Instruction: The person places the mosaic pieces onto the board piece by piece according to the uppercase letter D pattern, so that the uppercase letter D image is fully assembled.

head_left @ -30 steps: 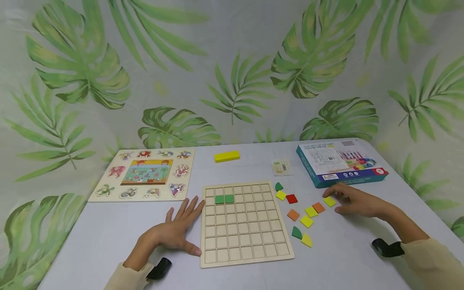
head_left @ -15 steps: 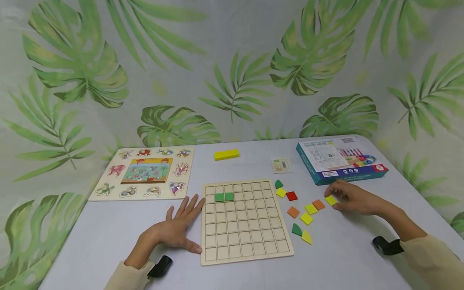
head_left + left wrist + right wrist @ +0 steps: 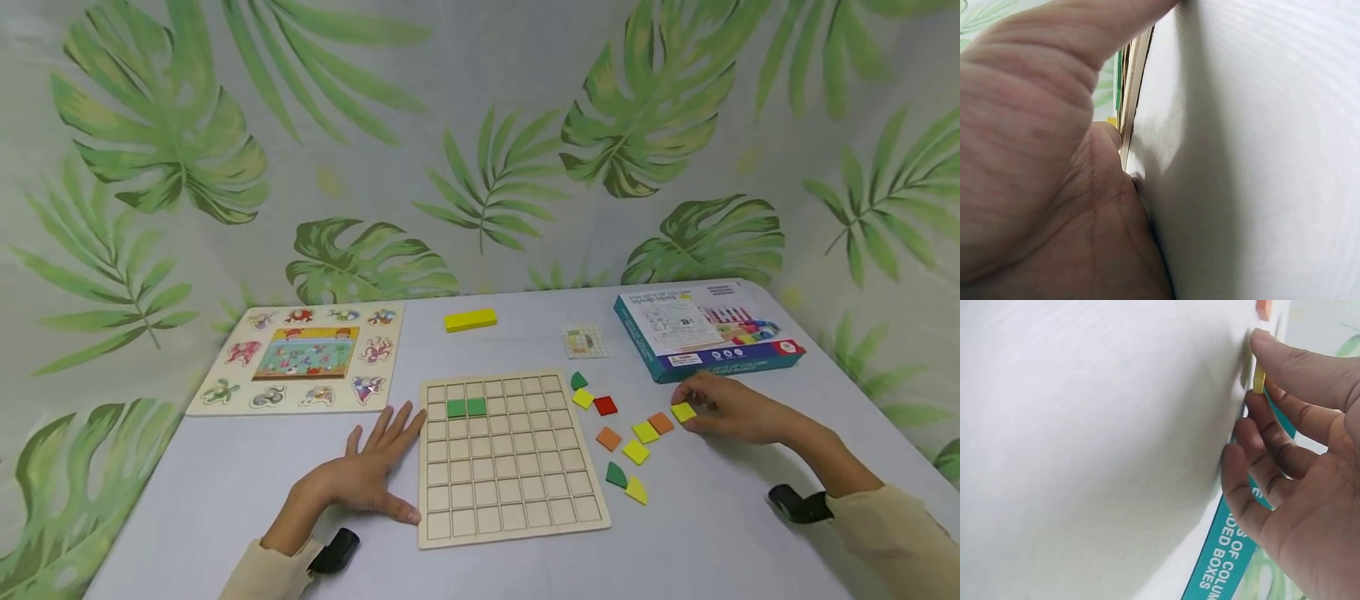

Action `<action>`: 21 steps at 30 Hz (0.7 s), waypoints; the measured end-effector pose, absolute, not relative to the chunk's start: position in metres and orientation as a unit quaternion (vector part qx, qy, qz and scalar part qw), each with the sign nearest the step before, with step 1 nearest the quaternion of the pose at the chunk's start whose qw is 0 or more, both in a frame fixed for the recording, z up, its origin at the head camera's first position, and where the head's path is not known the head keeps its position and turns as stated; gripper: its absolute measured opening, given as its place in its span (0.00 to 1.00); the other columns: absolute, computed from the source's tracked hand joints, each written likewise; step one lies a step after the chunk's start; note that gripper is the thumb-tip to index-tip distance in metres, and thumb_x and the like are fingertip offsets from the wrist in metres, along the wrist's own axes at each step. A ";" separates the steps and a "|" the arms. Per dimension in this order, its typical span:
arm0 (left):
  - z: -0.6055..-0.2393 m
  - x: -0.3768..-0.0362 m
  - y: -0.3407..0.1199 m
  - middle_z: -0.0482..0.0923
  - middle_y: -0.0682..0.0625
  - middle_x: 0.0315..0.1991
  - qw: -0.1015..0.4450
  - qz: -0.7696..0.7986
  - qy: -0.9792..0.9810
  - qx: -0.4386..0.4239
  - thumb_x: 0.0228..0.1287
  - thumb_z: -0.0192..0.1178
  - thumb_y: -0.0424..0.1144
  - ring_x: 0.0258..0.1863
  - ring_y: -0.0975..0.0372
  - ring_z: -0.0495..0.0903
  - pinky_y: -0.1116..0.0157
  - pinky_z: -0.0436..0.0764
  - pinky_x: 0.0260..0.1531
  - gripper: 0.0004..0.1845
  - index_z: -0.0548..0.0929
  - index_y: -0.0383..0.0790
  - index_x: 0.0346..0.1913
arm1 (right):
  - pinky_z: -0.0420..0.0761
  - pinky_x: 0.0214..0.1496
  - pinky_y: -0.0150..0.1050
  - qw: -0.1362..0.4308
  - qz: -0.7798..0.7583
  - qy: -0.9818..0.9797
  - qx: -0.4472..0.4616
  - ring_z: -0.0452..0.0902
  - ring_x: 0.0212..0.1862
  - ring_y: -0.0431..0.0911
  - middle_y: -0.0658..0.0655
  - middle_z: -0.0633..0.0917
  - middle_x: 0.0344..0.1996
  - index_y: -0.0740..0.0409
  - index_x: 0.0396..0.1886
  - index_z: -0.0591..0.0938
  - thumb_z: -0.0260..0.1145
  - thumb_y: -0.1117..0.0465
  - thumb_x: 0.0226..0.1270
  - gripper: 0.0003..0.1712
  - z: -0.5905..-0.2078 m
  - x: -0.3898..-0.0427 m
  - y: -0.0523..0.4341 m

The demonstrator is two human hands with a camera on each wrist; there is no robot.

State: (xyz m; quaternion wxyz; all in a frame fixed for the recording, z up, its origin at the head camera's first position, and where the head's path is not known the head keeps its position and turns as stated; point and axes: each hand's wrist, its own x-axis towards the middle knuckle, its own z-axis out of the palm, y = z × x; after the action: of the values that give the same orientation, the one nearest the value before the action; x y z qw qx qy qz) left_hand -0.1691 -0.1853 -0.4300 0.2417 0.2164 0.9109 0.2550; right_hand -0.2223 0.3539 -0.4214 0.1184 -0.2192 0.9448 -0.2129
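At the right of the head view my right hand (image 3: 735, 408) pinches a yellow square tile (image 3: 683, 412) between thumb and fingers, at table level. In the right wrist view the tile's thin yellow edge (image 3: 1259, 381) shows between the thumb and fingers. My left hand (image 3: 363, 479) lies spread on the table, its thumb and fingertips against the left edge of a wooden grid board (image 3: 517, 454). Two green square tiles (image 3: 467, 407) sit side by side in the board's second row. In the left wrist view the palm (image 3: 1054, 206) fills the left side, with the board's edge beyond it.
Loose tiles lie right of the board: orange (image 3: 609, 438), red (image 3: 605, 406), yellow (image 3: 636, 452) and a green quarter-round (image 3: 617, 475). Behind stand a teal box (image 3: 712, 333), a pattern card (image 3: 586, 342) and a yellow block (image 3: 470, 320). A sea-animal puzzle (image 3: 296, 360) lies at left.
My right hand's fingers have closed in on the yellow square tile, and it has turned slightly. The left hand stays in place beside the board.
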 end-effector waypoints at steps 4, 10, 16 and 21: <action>-0.431 -0.170 -0.186 0.23 0.44 0.82 0.241 0.254 0.911 0.220 0.43 0.78 0.61 0.79 0.44 0.19 0.31 0.24 0.67 0.72 0.37 0.48 0.82 | 0.80 0.46 0.33 0.106 -0.225 0.944 -0.218 0.75 0.45 0.44 0.49 0.82 0.44 0.55 0.50 0.80 0.74 0.55 0.62 0.20 -0.419 -0.224 0.350; -0.431 -0.170 -0.186 0.23 0.43 0.82 0.242 0.254 0.909 0.223 0.43 0.78 0.61 0.79 0.44 0.20 0.31 0.24 0.67 0.72 0.37 0.47 0.82 | 0.80 0.47 0.32 0.106 -0.242 0.941 -0.209 0.76 0.45 0.45 0.49 0.83 0.42 0.57 0.49 0.82 0.74 0.57 0.62 0.18 -0.415 -0.228 0.332; -0.431 -0.169 -0.186 0.23 0.43 0.82 0.241 0.255 0.910 0.223 0.42 0.78 0.60 0.79 0.44 0.20 0.31 0.24 0.67 0.73 0.37 0.47 0.82 | 0.81 0.48 0.34 0.095 -0.253 0.940 -0.206 0.77 0.44 0.44 0.49 0.84 0.41 0.55 0.48 0.83 0.76 0.53 0.60 0.19 -0.412 -0.231 0.309; -0.431 -0.169 -0.186 0.24 0.42 0.82 0.242 0.253 0.910 0.222 0.42 0.79 0.60 0.79 0.43 0.20 0.31 0.25 0.67 0.73 0.38 0.47 0.82 | 0.81 0.49 0.34 0.098 -0.258 0.937 -0.213 0.77 0.44 0.44 0.48 0.84 0.41 0.53 0.47 0.83 0.76 0.51 0.61 0.19 -0.409 -0.233 0.291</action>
State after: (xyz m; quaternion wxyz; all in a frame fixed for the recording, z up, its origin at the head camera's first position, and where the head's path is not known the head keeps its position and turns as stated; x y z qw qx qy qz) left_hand -0.1692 -0.1860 -0.4309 0.2420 0.2219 0.9100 0.2534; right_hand -0.2330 0.2913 -0.4091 0.0977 -0.2133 0.9371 -0.2584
